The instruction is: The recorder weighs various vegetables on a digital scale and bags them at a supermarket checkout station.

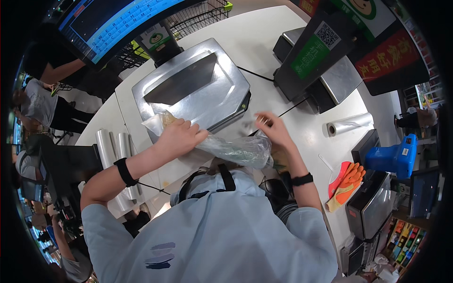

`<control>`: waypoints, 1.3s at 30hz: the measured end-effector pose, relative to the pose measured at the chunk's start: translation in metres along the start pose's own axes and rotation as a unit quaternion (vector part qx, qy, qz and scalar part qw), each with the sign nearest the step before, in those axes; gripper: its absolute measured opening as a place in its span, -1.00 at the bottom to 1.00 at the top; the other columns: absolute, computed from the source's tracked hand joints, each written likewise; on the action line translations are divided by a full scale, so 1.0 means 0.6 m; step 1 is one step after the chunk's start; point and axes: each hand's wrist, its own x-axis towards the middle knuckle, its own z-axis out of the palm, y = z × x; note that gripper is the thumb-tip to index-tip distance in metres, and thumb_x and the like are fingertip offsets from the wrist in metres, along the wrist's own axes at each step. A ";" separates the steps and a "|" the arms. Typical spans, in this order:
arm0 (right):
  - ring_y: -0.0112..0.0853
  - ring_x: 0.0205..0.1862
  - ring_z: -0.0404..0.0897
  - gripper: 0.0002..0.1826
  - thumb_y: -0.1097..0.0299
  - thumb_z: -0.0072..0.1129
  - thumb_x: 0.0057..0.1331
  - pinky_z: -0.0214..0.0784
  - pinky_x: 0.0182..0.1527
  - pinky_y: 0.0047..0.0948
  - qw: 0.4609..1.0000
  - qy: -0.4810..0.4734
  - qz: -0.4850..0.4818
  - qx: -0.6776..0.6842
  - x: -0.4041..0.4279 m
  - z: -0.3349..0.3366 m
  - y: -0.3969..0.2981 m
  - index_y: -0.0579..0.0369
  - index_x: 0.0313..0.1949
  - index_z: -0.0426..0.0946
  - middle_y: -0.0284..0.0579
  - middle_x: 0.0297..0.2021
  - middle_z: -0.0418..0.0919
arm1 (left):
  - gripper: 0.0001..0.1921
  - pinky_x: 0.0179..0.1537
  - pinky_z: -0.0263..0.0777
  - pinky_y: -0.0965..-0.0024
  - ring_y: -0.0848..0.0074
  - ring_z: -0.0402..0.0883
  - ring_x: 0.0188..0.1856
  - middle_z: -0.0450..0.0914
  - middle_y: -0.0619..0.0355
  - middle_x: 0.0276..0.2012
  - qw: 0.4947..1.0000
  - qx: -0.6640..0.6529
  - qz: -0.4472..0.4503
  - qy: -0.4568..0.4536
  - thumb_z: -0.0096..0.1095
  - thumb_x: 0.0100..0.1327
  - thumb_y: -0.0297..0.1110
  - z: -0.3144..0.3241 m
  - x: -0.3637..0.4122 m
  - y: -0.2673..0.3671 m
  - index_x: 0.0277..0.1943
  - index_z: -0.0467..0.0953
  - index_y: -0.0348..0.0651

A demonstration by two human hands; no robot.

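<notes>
A clear plastic bag [235, 150] stretches between my hands, in front of the scale's near edge. Leafy green contents show faintly through the film, and something pale yellowish-brown lies at its left end. My left hand [182, 136] is closed over that left part, palm down. At the crumpled right end, the curled fingers of my right hand [272, 127] pinch some film; motion blurs the fingertips. The weighing scale [198, 79] has a shiny steel platter with nothing on it, just beyond the bag.
A touchscreen [120, 32] overhangs the far left. Plastic bag rolls [106, 148] lie at left, and another roll [350, 124] at right. A second scale [339, 83] stands behind a dark display post [311, 60]. Orange gloves [348, 182] and a blue handheld device [393, 155] sit at right.
</notes>
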 end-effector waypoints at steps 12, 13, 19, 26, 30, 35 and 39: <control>-0.34 -0.37 0.50 -0.90 0.41 0.11 0.14 0.33 -0.30 -0.44 0.978 0.127 -0.086 -0.144 0.095 -0.064 0.026 0.17 -0.39 0.45 -0.21 -0.49 0.45 | -0.67 -0.30 0.22 0.44 0.42 0.38 -0.36 0.36 0.17 -0.45 0.995 0.030 -0.096 -0.013 0.16 -0.11 -0.42 -0.073 -0.021 -0.024 -0.20 0.40 -0.24; -0.41 -0.36 0.50 -0.89 0.41 0.10 0.16 0.33 -0.30 -0.47 0.987 0.141 -0.051 -0.060 0.082 -0.083 -0.008 0.19 -0.41 0.43 -0.25 -0.49 0.45 | -0.67 -0.30 0.22 0.44 0.42 0.38 -0.36 0.36 0.17 -0.45 0.993 0.036 -0.110 -0.018 0.16 -0.11 -0.42 -0.078 -0.026 -0.022 -0.20 0.40 -0.24; -0.48 -0.26 0.43 -0.94 0.49 0.02 0.23 0.25 -0.09 -0.59 0.898 -0.218 -0.174 0.340 -0.015 0.064 -0.299 0.21 -0.32 0.39 -0.19 -0.27 0.42 | -0.67 -0.24 0.21 0.41 0.40 0.35 -0.34 0.34 0.15 -0.43 0.984 0.006 -0.177 0.017 0.21 -0.15 -0.37 -0.097 -0.050 -0.025 -0.27 0.36 -0.25; -0.61 -0.30 0.33 -0.93 0.48 -0.02 0.28 0.23 -0.22 -0.64 0.952 -0.128 -0.141 0.238 0.068 0.230 -0.291 0.21 -0.35 0.38 -0.25 -0.22 0.34 | -0.72 -0.27 0.23 0.43 0.42 0.35 -0.37 0.31 0.19 -0.47 0.960 0.107 -0.256 0.033 0.20 -0.20 -0.39 -0.116 -0.117 -0.056 -0.37 0.32 -0.19; -0.52 -0.33 0.35 -0.93 0.50 0.02 0.22 0.26 -0.32 -0.59 0.971 -0.050 -0.200 0.125 0.092 0.285 -0.323 0.22 -0.40 0.36 -0.22 -0.28 0.35 | -0.71 -0.26 0.24 0.43 0.40 0.36 -0.36 0.32 0.17 -0.46 0.950 0.132 -0.276 0.068 0.20 -0.22 -0.37 -0.123 -0.164 -0.067 -0.37 0.32 -0.20; -0.05 -0.31 0.40 -0.80 0.38 0.16 0.13 0.28 -0.25 -0.20 0.953 -0.039 -0.232 -0.193 0.120 0.370 -0.330 0.22 -0.37 0.37 0.03 -0.39 0.41 | -0.72 -0.29 0.23 0.39 0.39 0.37 -0.37 0.32 0.14 -0.48 0.937 0.131 -0.312 0.083 0.17 -0.23 -0.35 -0.102 -0.235 -0.062 -0.40 0.32 -0.21; -0.05 -0.31 0.46 -0.67 0.15 0.15 0.17 0.30 -0.30 -0.18 0.886 -0.001 -0.423 -0.190 0.106 0.401 -0.375 0.17 -0.27 0.38 0.08 -0.41 0.48 | -0.78 -0.30 0.23 0.42 0.42 0.34 -0.39 0.30 0.18 -0.50 0.928 0.129 -0.330 0.113 0.12 -0.20 -0.39 -0.120 -0.273 -0.047 -0.41 0.33 -0.19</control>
